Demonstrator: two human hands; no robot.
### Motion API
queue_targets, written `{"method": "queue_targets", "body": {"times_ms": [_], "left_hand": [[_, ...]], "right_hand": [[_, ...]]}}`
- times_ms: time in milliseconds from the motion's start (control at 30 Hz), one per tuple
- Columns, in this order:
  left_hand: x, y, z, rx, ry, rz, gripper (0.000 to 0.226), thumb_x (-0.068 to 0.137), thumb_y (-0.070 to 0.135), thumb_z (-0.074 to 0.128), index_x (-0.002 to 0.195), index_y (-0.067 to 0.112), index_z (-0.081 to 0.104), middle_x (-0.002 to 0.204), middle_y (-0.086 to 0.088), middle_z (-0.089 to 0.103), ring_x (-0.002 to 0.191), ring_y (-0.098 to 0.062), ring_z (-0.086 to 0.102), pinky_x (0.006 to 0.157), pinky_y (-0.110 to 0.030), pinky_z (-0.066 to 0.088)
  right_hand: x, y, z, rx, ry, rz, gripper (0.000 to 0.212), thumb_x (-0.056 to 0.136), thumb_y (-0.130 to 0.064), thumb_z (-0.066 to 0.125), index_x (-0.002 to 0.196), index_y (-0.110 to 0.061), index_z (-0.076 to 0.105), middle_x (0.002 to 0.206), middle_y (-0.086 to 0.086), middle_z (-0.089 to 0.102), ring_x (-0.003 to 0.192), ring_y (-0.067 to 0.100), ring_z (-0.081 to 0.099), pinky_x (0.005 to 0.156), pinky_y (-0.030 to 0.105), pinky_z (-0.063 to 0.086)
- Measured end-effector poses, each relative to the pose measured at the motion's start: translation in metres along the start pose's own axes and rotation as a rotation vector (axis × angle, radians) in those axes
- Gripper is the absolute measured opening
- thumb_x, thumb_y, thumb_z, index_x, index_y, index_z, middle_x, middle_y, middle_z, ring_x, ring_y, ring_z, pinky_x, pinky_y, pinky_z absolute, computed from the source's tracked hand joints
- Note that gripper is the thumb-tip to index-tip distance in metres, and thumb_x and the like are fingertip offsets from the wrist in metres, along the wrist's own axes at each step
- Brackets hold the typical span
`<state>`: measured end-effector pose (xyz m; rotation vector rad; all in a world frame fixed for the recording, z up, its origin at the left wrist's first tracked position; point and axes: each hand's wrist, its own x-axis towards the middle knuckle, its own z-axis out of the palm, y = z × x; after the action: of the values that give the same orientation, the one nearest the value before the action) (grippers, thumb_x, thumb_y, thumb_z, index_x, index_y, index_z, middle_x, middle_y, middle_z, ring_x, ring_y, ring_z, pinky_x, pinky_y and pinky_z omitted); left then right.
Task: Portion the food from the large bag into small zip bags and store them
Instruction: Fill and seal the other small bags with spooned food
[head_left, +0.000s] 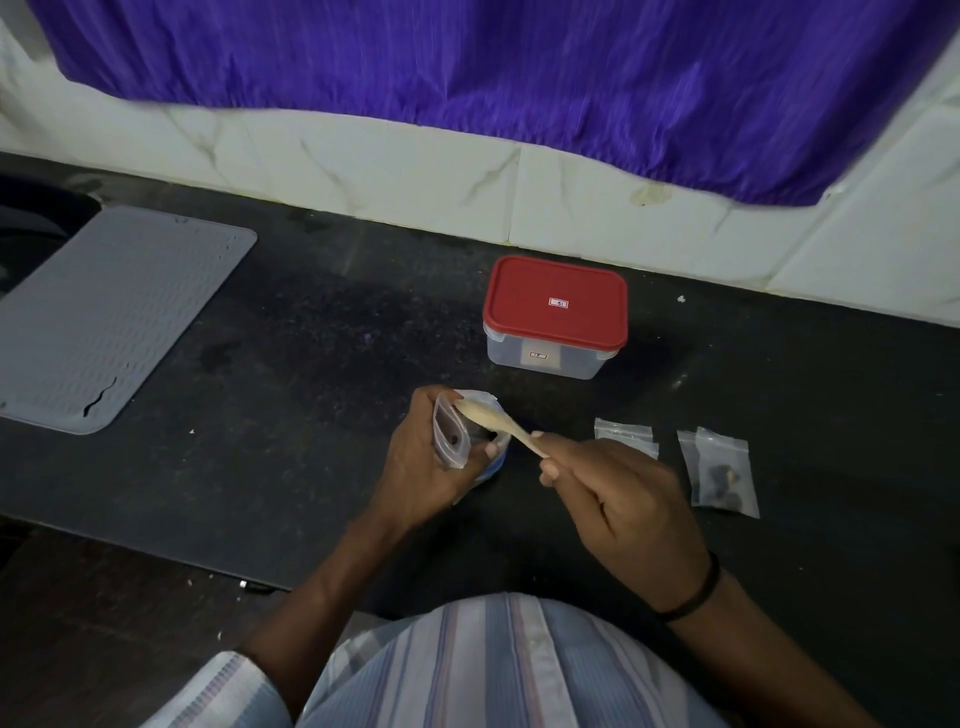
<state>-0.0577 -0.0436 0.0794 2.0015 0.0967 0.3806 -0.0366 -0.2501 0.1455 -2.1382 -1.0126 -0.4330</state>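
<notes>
Presently: left hand (415, 457) gripping small zip bag (451, 439), right hand (618, 499) pinching spoon (498, 422); spill risk if bag mouth sags.

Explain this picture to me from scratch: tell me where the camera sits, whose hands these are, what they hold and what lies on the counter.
There is no machine here. A person wears one camera on the head, looking down at their own hands over a dark counter.

The left hand holds a small zip bag and, it seems, the large bag behind it. The right hand grips a pale spoon, its bowl at the bags' mouths.

On the counter lie a clear box with a red lid, a grey ribbed mat, a filled small bag and another small bag whose contents I cannot make out.
</notes>
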Motion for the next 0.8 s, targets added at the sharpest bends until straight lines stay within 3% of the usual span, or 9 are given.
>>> {"method": "queue_targets", "body": {"times_ms": [67, 133, 200, 267, 400, 500, 567, 700, 800], "left_hand": [[-0.001, 0.0, 0.0, -0.07, 0.019, 0.024, 0.041, 0.078, 0.044, 0.071, 0.105, 0.025, 0.048, 0.096, 0.027, 0.058, 0.087, -0.001, 0.061, 0.073, -0.013, 0.045], [-0.001, -0.001, 0.0, -0.188, 0.052, 0.032, 0.041, 0.08, 0.038, 0.071, 0.103, 0.015, 0.047, 0.092, 0.017, 0.056, 0.084, -0.007, 0.058, 0.074, -0.026, 0.047], [-0.001, 0.0, -0.001, -0.295, 0.064, 0.067, 0.041, 0.08, 0.034, 0.072, 0.104, 0.013, 0.046, 0.091, -0.002, 0.053, 0.083, -0.023, 0.055, 0.072, -0.042, 0.049], [0.0, 0.003, -0.003, -0.359, 0.064, 0.077, 0.049, 0.079, 0.042, 0.075, 0.105, 0.012, 0.045, 0.09, -0.011, 0.05, 0.082, -0.029, 0.052, 0.072, -0.048, 0.047], [-0.002, 0.008, -0.008, -0.43, 0.125, 0.008, 0.084, 0.074, 0.069, 0.071, 0.112, 0.001, 0.041, 0.088, 0.015, 0.053, 0.081, -0.003, 0.053, 0.074, -0.023, 0.047], [-0.003, 0.005, -0.01, -0.365, 0.139, 0.011, 0.086, 0.071, 0.076, 0.068, 0.112, 0.004, 0.043, 0.089, 0.017, 0.052, 0.078, -0.004, 0.052, 0.069, -0.024, 0.047], [-0.004, 0.005, -0.011, -0.281, 0.139, -0.004, 0.081, 0.068, 0.074, 0.071, 0.11, 0.01, 0.044, 0.09, 0.013, 0.051, 0.078, -0.007, 0.053, 0.067, -0.026, 0.047], [-0.006, 0.016, -0.003, -0.08, 0.168, -0.046, 0.057, 0.066, 0.055, 0.077, 0.103, 0.029, 0.042, 0.092, 0.02, 0.053, 0.081, -0.002, 0.058, 0.067, -0.012, 0.045], [-0.007, 0.026, 0.01, 0.022, 0.129, -0.059, 0.057, 0.066, 0.05, 0.079, 0.1, 0.038, 0.035, 0.096, 0.008, 0.054, 0.083, -0.006, 0.058, 0.067, -0.018, 0.047]], "right_hand": [[0.001, 0.0, 0.002, 0.068, 0.056, 0.111, 0.026, 0.096, -0.02, 0.053, 0.111, -0.007, 0.07, 0.083, -0.001, 0.073, 0.073, 0.005, 0.067, 0.066, 0.026, 0.055], [0.005, 0.003, 0.007, 0.1, 0.033, 0.208, 0.027, 0.095, -0.024, 0.052, 0.111, -0.012, 0.07, 0.082, -0.005, 0.072, 0.075, 0.001, 0.066, 0.066, 0.022, 0.054], [0.008, 0.009, 0.016, 0.105, -0.111, 0.281, 0.032, 0.095, -0.032, 0.046, 0.113, -0.018, 0.068, 0.084, -0.007, 0.072, 0.077, 0.002, 0.066, 0.068, 0.024, 0.055], [0.008, 0.015, 0.029, 0.042, -0.261, 0.283, 0.035, 0.095, -0.036, 0.042, 0.114, -0.02, 0.067, 0.09, -0.004, 0.072, 0.081, 0.007, 0.066, 0.07, 0.031, 0.057], [0.006, 0.028, 0.059, -0.182, -0.401, 0.057, 0.023, 0.088, -0.016, 0.061, 0.11, -0.017, 0.067, 0.084, 0.004, 0.068, 0.072, 0.023, 0.062, 0.052, 0.039, 0.055], [0.009, 0.032, 0.07, -0.268, -0.458, -0.013, 0.033, 0.081, -0.016, 0.071, 0.114, -0.017, 0.066, 0.086, 0.006, 0.062, 0.071, 0.025, 0.058, 0.046, 0.035, 0.05], [0.012, 0.027, 0.068, -0.296, -0.4, 0.014, 0.034, 0.086, -0.027, 0.065, 0.12, -0.02, 0.063, 0.093, 0.005, 0.057, 0.076, 0.022, 0.055, 0.056, 0.036, 0.051], [0.011, 0.014, 0.048, 0.225, -0.152, 0.344, 0.036, 0.097, -0.042, 0.043, 0.118, -0.022, 0.063, 0.109, -0.006, 0.06, 0.101, 0.01, 0.057, 0.085, 0.034, 0.051], [0.007, 0.009, 0.033, 0.366, -0.241, 0.411, 0.041, 0.09, -0.058, 0.048, 0.114, -0.029, 0.062, 0.106, -0.014, 0.06, 0.103, 0.007, 0.057, 0.087, 0.029, 0.049]]}}
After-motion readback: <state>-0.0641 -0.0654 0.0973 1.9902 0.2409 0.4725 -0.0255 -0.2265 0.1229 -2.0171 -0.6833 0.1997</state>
